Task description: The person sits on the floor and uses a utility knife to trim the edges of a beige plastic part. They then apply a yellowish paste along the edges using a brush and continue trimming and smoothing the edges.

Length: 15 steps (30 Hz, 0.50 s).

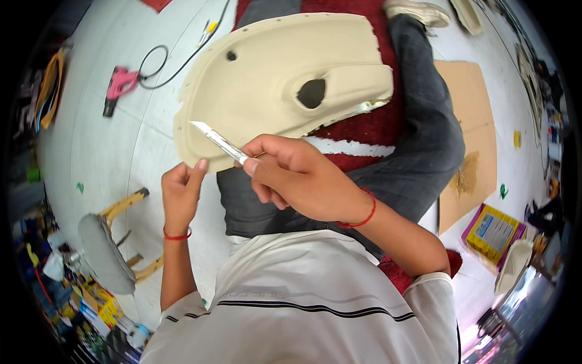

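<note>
Across my lap and a dark red mat lies a beige moulded panel (260, 76), covered in soft-looking material, with a large dark opening and a smaller round hole. My left hand (182, 188) holds its near left edge, thumb on top and the other fingers partly hidden. Closed in my right hand (297, 176) is a slim craft knife (219, 142) with a silvery handle. Its pointed blade slants up to the left, over the panel's lower left part. The panel's right end shows a ragged, paler edge.
A pink heat gun (121, 83) with a black cord rests on the pale floor at left. Nearer stands a small stool (109, 252) with a grey seat, tipped over. Flat cardboard (473, 121) and a yellow-purple box (494, 233) lie to the right, beyond my bent leg (424, 115).
</note>
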Each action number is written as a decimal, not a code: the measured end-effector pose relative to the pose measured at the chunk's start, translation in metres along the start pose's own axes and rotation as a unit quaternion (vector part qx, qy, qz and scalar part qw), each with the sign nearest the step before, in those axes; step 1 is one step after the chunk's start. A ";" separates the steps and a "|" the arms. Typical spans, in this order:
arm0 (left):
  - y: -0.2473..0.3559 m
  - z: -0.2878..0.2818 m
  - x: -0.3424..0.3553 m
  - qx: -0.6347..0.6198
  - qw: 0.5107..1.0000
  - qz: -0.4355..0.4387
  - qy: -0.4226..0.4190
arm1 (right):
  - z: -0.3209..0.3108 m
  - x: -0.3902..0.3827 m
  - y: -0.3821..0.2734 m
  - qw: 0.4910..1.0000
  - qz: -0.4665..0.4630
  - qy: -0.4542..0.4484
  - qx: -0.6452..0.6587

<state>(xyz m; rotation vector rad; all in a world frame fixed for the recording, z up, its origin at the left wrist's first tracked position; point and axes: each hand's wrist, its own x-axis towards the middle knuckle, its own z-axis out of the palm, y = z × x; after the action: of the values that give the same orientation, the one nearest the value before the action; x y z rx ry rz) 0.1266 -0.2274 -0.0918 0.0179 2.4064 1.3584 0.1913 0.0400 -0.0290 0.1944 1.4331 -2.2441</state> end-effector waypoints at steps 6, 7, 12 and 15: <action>-0.010 -0.059 0.011 -0.008 0.991 -0.037 -0.132 | -0.048 -0.037 -0.010 0.992 -0.073 0.103 -0.013; -0.016 -0.065 0.011 0.046 0.997 0.010 -0.053 | -0.062 -0.045 -0.011 0.988 -0.084 0.131 0.002; 0.042 -0.109 0.041 0.198 0.947 0.117 0.223 | -0.133 -0.084 -0.014 0.929 -0.169 0.329 -0.004; 0.118 -0.071 0.053 0.234 0.927 0.211 0.203 | -0.174 -0.113 -0.015 0.890 -0.245 0.382 0.048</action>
<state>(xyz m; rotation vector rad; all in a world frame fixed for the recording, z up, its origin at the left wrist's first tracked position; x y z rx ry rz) 0.0337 -0.2127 0.0217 0.4451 3.1736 0.9704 0.2610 0.2344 -0.0534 0.9311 1.9160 -2.8192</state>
